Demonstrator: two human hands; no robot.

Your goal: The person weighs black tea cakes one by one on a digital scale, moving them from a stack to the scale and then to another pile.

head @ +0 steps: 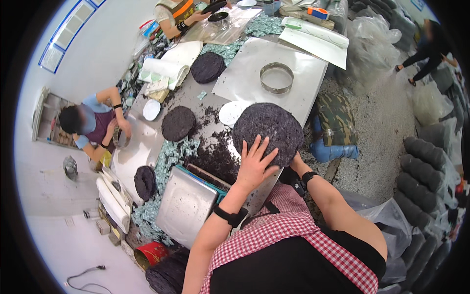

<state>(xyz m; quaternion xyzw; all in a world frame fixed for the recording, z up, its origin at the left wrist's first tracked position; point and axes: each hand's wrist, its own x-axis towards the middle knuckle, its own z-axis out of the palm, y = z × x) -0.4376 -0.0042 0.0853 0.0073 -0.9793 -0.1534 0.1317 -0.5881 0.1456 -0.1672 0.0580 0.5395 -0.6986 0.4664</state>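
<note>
A large round cake of dark dried seaweed is held up in front of me, over the near edge of the metal-topped table. My left hand lies against its face with the fingers spread. Beneath its lower right edge, my right hand supports it; most of those fingers are hidden by the cake. Dark seaweed crumbs are strewn on the tabletop to the left. A white round dish is partly covered by the cake. Beyond it, a metal ring mould rests on a shiny sheet.
A weighing scale with a steel pan stands left of my forearm. More seaweed cakes and many green sachets lie about. One co-worker handles a ring at left; another works at the far end. A camouflage-covered bundle sits on the floor.
</note>
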